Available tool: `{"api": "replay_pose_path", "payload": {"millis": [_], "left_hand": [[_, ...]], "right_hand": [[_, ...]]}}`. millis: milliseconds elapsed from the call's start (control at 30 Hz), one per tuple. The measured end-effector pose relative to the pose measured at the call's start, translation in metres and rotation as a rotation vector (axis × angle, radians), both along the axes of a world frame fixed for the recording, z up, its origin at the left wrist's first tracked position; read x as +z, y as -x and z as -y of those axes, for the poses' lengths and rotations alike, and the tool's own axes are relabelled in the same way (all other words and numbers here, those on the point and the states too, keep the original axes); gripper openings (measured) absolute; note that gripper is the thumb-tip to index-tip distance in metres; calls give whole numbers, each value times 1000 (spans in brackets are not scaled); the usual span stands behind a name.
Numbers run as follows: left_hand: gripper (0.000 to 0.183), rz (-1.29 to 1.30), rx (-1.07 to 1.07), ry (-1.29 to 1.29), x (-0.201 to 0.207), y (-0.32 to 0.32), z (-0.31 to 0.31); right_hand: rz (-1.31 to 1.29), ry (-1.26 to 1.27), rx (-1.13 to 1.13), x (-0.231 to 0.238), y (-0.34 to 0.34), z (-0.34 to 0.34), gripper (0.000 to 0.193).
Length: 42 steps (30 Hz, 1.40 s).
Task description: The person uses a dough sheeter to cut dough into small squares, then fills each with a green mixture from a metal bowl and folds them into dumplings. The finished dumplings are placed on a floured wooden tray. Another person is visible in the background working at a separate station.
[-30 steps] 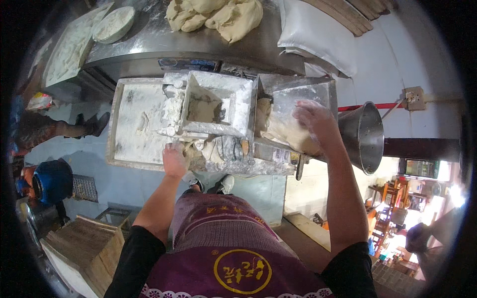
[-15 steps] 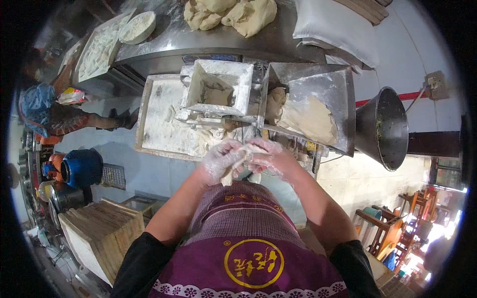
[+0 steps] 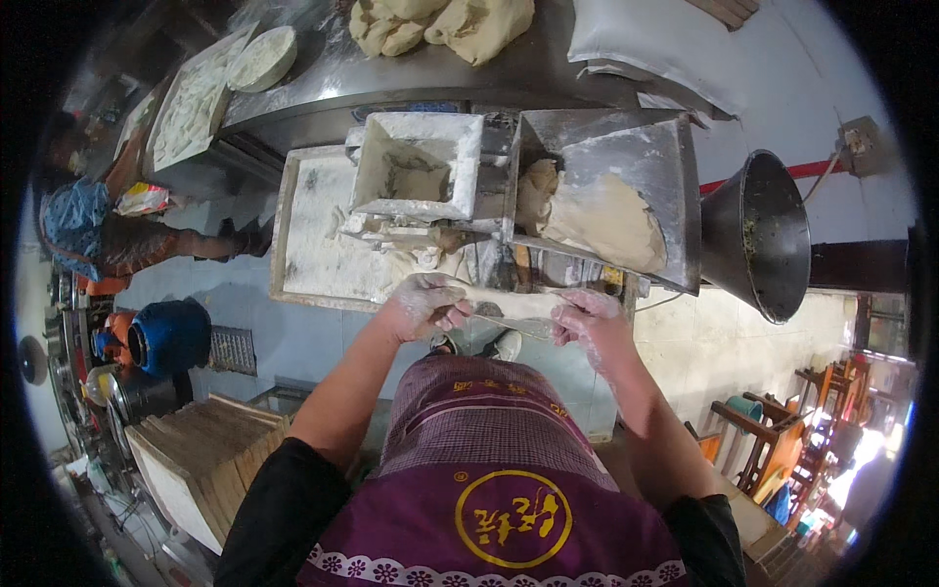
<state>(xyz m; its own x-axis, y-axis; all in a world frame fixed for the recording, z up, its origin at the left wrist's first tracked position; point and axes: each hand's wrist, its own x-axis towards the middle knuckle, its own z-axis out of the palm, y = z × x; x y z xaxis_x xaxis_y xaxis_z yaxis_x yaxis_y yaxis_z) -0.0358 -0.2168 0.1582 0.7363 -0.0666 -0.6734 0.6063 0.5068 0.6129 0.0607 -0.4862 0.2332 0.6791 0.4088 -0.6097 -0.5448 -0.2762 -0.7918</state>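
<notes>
My left hand [image 3: 424, 305] and my right hand [image 3: 591, 319], both dusted with flour, are held apart in front of my apron. Between them stretches a thin strip of pale dough [image 3: 509, 296], pinched at its two ends. Just beyond the hands stands a floury machine with a square hopper [image 3: 468, 164] on the left. Its metal trough [image 3: 670, 147] on the right holds a big lump of dough [image 3: 606, 227]. Under the hopper, a flour-covered tray [image 3: 311, 247] has loose dough bits near its front edge.
Dough lumps [image 3: 479, 27] and a flour-filled bowl [image 3: 264, 61] rest on the steel counter [image 3: 391, 86] behind. A dark funnel [image 3: 773, 235] stands right. Blue barrel [image 3: 171, 335] and stacked boards [image 3: 201, 440] are at left. Another person [image 3: 78, 225] is far left.
My hands were close together on a bunched piece of dough. They have moved apart, the right one further right, drawing the dough into a long strip.
</notes>
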Motion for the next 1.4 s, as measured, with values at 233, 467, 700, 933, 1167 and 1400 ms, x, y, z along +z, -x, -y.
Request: {"api": "replay_pose_path", "payload": {"millis": [233, 467, 700, 933, 1167, 1400], "left_hand": [[25, 18, 192, -94, -31, -14, -16], [25, 123, 113, 226, 100, -11, 63], [27, 291, -59, -402, 150, -12, 64], [44, 491, -3, -648, 187, -12, 85], [42, 493, 55, -679, 185, -11, 90], [37, 385, -135, -797, 202, -13, 95]], "right_hand": [[7, -125, -121, 30, -4, 4, 27], [284, -118, -12, 58, 11, -13, 25], [900, 85, 343, 87, 2, -14, 22], [800, 107, 273, 109, 8, -25, 22], [321, -121, 96, 103, 1, -16, 21], [1154, -50, 289, 102, 0, -15, 21]]}}
